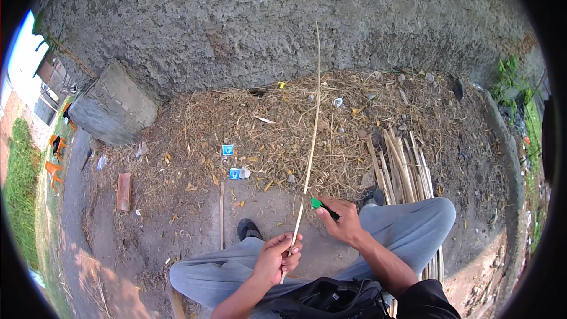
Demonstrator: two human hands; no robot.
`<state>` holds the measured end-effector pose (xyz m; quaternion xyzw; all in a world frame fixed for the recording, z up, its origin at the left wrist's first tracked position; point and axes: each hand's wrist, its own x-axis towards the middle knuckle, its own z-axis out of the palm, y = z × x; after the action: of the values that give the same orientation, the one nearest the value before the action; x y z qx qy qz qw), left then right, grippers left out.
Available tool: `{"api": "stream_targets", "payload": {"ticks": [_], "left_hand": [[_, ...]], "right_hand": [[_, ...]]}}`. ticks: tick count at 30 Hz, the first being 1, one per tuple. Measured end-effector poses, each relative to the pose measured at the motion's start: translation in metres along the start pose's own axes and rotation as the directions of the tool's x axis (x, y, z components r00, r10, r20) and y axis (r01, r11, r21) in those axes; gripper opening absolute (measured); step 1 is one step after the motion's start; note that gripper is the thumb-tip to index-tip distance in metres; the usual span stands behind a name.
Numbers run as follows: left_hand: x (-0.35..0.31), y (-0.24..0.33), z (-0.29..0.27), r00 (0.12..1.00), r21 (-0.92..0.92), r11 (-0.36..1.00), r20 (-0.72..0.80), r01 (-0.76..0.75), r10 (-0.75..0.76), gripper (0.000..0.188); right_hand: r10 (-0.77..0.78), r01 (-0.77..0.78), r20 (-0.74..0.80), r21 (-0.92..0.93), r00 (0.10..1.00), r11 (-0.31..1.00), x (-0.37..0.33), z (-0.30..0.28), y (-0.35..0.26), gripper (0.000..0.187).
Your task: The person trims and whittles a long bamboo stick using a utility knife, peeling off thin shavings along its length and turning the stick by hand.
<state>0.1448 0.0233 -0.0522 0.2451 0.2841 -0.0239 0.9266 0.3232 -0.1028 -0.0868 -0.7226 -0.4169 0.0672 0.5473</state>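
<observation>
A long, thin, pale strip of bamboo or wood (316, 124) rises from my lap toward the wall, slightly bowed at its far end. Near its lower end, my left hand (277, 258) is closed around it with fingers and thumb. My right hand (344, 220) grips a small green and black utility knife (321, 205), just right of the strip and higher up than my left hand. The knife's green front end points at the strip; whether a blade touches it is too small to tell.
A bundle of similar strips (407, 168) lies by my right leg, partly under it. A rough grey wall (266, 29) stands ahead, with a concrete block (115, 103) at left. Shavings (277, 124), a brick (124, 191), a flat stick (222, 215) and blue packets (228, 150) lie around.
</observation>
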Motion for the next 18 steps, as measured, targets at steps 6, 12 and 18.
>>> {"api": "stream_targets", "payload": {"ticks": [6, 12, 18], "left_hand": [[-0.010, 0.005, 0.014, 0.999, -0.007, 1.000, -0.036, -0.019, 0.018, 0.022], [-0.010, 0.004, 0.003, 1.000, -0.019, 1.000, 0.017, 0.017, -0.016, 0.022], [-0.008, -0.001, 0.011, 0.997, 0.027, 0.997, -0.018, 0.072, -0.071, 0.023]], "right_hand": [[0.004, 0.000, 0.058, -0.061, 0.998, 0.998, -0.002, -0.005, -0.006, 0.029], [-0.051, 0.057, 0.117, -0.045, 0.992, 0.997, -0.011, -0.010, -0.029, 0.026], [-0.014, 0.047, 0.210, -0.153, 0.978, 0.987, -0.026, -0.018, -0.037, 0.024]]}}
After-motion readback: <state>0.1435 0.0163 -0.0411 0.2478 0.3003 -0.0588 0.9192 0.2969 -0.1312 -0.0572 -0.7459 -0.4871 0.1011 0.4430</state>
